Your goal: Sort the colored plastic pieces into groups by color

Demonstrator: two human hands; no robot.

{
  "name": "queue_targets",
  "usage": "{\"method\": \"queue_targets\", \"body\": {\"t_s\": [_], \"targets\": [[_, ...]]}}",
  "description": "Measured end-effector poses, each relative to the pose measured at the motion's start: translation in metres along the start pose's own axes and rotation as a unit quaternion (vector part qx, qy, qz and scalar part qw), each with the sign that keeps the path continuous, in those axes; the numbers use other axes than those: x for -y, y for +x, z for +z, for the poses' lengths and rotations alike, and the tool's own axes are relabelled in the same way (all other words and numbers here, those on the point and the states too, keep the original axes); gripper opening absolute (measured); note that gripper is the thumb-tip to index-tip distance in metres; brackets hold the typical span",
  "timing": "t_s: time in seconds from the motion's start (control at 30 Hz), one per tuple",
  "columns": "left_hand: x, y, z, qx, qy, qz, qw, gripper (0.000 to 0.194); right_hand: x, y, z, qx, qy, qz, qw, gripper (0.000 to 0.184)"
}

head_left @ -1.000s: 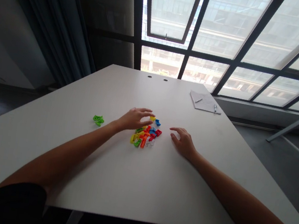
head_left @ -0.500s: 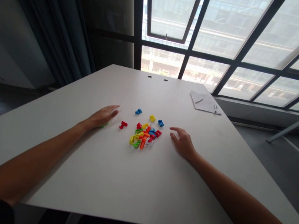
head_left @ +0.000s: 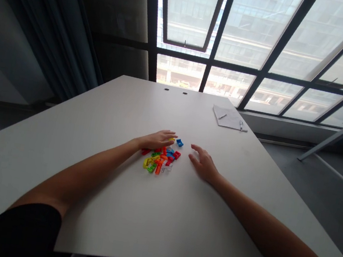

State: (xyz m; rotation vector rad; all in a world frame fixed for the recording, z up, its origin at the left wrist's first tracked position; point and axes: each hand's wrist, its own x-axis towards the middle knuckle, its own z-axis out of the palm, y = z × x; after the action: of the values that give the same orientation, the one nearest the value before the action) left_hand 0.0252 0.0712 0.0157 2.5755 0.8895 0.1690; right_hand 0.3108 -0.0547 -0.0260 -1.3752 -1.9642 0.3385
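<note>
My left hand (head_left: pixel 157 139) reaches palm down over the back of a small heap of coloured plastic pieces, its fingers stretched out and covering some of them. Beside its fingertips lies a blue piece (head_left: pixel 179 142), with a yellow piece (head_left: pixel 172 139) partly hidden under the fingers. A red piece (head_left: pixel 145 152) shows below the left wrist. Nearer me the heap has a green piece (head_left: pixel 152 168), an orange piece (head_left: pixel 158 168), a clear piece (head_left: pixel 167 168) and a red piece (head_left: pixel 177 155). To the right, my right hand (head_left: pixel 204 164) rests open on the table, apart from the pieces.
The white table (head_left: pixel 107 213) spreads out around the heap. Paper sheets (head_left: pixel 229 118) with pens on them lie at its right back edge. Two dark round inserts sit near the far edge, before large windows (head_left: pixel 189 11). A dark curtain (head_left: pixel 46 19) hangs at the left.
My left hand went left to the green pieces, then back right over the heap. Those green pieces no longer show at the left. My right hand stays put; the view shifts slightly.
</note>
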Motion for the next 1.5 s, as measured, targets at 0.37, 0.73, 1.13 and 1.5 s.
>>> {"method": "queue_targets", "body": {"t_s": [0.37, 0.73, 1.13, 1.5], "targets": [[-0.059, -0.007, 0.004, 0.006, -0.109, 0.109, 0.988, 0.066, 0.0, -0.004, 0.003, 0.042, -0.014, -0.026, 0.999, 0.063], [-0.026, -0.056, 0.01, -0.077, -0.089, -0.006, 0.993, 0.081, 0.005, -0.002, -0.003, 0.028, 0.037, -0.032, 0.998, 0.046], [-0.069, -0.059, 0.045, -0.103, -0.168, 0.068, 0.978, 0.062, 0.008, -0.006, -0.006, 0.092, -0.003, -0.076, 0.993, 0.054], [-0.058, -0.052, 0.035, -0.179, -0.379, 0.022, 0.908, 0.044, -0.003, 0.003, -0.031, 0.09, 0.056, -0.052, 0.993, 0.033]]}}
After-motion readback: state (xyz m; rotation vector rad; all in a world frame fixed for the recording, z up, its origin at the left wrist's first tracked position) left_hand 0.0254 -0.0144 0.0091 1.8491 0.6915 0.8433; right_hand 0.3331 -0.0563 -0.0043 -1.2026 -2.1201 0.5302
